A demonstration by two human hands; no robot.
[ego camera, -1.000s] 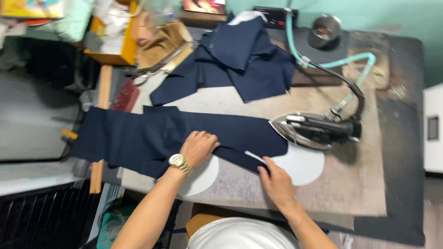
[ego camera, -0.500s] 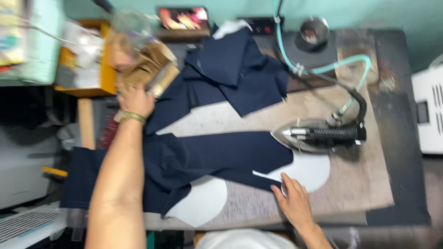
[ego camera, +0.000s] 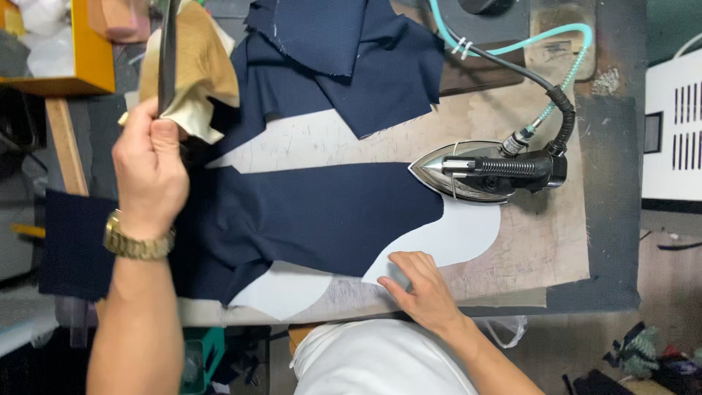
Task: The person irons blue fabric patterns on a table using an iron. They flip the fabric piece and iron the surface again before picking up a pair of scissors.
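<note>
Scissors (ego camera: 167, 55) clamped upright in left hand (ego camera: 150, 172); right hand (ego camera: 420, 289), fingers spread, presses white pattern piece (ego camera: 446, 238).

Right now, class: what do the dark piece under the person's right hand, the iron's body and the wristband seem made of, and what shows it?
Navy piece: seemingly woven cloth, matte; lies flat with soft cut edges. Iron: polished metal shell, likely steel, bright reflections; its black grip looks like plastic or rubber. Wristband by the left hand: gold-coloured metal links, shiny. Right hand touches the pale sheet's edge.
</note>
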